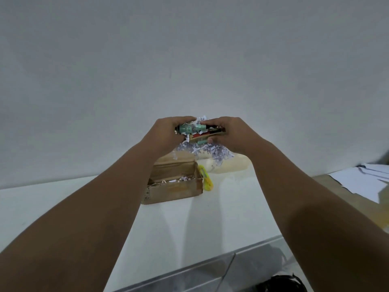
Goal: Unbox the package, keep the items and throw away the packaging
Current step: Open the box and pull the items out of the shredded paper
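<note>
An open brown cardboard box [174,186] stands on the white table [63,207], with a few paper shreds inside. Above and behind it I hold a bundle of items in both hands: teal cylindrical pieces [190,128] and a flat brown and red item [208,134], mixed with white shredded paper. My left hand [168,133] grips the teal end. My right hand [229,133] grips the flat brown end. More shredded paper [208,151] hangs and lies below the bundle.
A yellow-green tool [206,180] lies against the box's right side. A pale bag-like thing [229,165] sits behind it by the wall. White papers [366,182] lie on a wooden surface at the right. A dark object [282,284] shows below the table's front edge.
</note>
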